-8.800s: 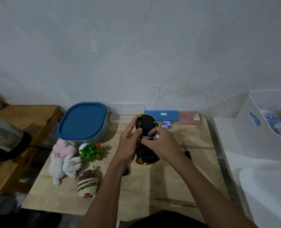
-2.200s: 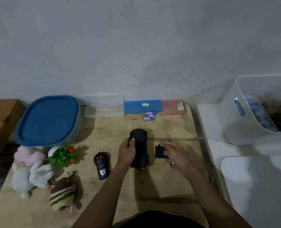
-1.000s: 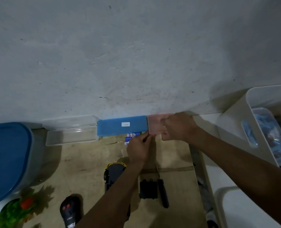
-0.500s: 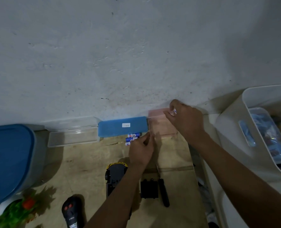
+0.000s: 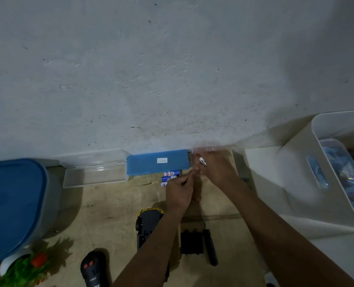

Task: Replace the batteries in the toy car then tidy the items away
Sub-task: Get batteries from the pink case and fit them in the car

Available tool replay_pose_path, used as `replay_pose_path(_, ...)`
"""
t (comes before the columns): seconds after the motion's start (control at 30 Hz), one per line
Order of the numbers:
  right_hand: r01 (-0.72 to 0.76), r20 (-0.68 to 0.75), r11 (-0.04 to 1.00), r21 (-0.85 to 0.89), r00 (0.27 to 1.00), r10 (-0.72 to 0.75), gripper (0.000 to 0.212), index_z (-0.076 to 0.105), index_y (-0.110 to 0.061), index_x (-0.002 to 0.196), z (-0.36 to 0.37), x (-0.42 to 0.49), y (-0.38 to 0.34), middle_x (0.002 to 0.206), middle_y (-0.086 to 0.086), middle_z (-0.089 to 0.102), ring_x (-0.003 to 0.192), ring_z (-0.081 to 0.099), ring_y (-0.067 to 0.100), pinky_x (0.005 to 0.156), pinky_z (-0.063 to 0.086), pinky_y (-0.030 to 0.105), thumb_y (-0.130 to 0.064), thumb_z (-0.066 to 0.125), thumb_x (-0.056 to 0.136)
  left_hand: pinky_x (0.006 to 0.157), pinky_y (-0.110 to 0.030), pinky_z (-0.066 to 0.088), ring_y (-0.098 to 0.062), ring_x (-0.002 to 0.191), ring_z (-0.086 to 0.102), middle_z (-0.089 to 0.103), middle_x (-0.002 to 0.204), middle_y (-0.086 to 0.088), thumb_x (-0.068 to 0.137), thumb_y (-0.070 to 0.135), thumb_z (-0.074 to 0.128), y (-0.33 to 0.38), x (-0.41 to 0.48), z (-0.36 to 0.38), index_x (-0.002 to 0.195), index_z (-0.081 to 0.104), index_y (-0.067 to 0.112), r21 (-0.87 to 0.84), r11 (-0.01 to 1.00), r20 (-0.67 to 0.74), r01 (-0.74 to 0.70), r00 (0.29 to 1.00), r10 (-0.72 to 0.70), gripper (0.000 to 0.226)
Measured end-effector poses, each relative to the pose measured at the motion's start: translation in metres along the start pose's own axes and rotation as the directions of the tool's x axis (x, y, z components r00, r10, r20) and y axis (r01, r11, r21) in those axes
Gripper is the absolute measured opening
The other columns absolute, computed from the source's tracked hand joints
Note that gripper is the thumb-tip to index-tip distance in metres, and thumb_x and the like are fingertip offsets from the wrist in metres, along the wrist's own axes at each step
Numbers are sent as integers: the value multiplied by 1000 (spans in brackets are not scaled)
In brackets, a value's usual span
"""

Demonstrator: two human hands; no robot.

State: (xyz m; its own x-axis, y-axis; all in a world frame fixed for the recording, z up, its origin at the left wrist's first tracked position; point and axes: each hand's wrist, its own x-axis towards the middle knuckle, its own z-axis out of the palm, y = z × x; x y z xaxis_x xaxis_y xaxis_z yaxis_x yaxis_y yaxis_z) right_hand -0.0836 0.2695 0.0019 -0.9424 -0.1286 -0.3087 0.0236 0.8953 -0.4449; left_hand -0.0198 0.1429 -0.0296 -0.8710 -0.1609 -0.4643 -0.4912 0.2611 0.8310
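Right hand [image 5: 217, 171]: grasps a held battery [image 5: 202, 161], a small pale cylinder pinched between thumb and fingertips. Its dark print is too blurred to read.
Left hand [image 5: 180, 189]: just beside and nearer than the grip, fingers bunched toward the near left corner of the pink box. Blur hides whether they pinch anything, so I cannot tell.
Pink box [image 5: 219, 148]: translucent, directly under and behind the grip, against the wall, its upper edge smeared by motion.
Loose batteries [image 5: 171, 176]: three, left of the grip and touching one another, with blue, red and white wrappers. The letters "BC" show on one, the rest is unreadable.
Blue box [image 5: 147, 164]: left of the grip and closed. It has a small white label [image 5: 162, 160] whose writing is too small to read.
Clear box [image 5: 95, 176]: farther left, lid open against the wall.
Toy car [image 5: 149, 224]: nearer than the grip and to its left, underside up, black with yellow trim, partly covered by the left forearm.
Battery cover [image 5: 191, 241]: black, lying on the table right of the car.
Screwdriver [image 5: 210, 247]: black handle, just beside the cover.
Remote [image 5: 92, 268]: black with red buttons, near left, with faint illegible print.
Blue-lidded tub [image 5: 12, 204]: far left.
Artificial plant [image 5: 27, 268]: near left corner.
White bin [image 5: 300, 183]: right of the grip, well apart.
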Motion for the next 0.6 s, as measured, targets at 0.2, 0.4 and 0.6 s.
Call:
replay_pose_path(0.2, 165, 129, 986, 5, 978, -164, 52, 47, -23, 141, -12, 3, 5, 144, 0, 51, 128, 50, 21, 103, 44, 34, -22, 64, 92, 49, -31, 59, -22, 50, 69, 74, 68, -5, 98, 24, 62, 4, -4, -2, 95, 75, 27, -116, 993, 17, 11, 1000, -9, 14)
replay_pose_path(0.4, 153, 10, 983, 105, 988, -155, 47, 55, -26, 134, -17, -17, 18, 133, -1, 60, 117, 57, 17, 96, 49, 31, -26, 68, 89, 51, -34, 61, -29, 53, 70, 75, 70, -11, 98, 25, 61, 2, -4, -1, 108, 76, 13, -151, 988, 37, 18, 999, -13, 22)
replay_pose_path(0.6, 116, -500, 943, 311, 864, 58, 28, 63, -19, 117, -23, -56, 17, 102, -4, 66, 86, 63, 8, 66, 39, 0, -22, 67, 89, 49, -24, 57, -14, 47, 68, 71, 61, 3, 98, 28, 61, 2, -4, -1, 110, 75, 10, -75, 997, 10, 21, 1000, -20, 26)
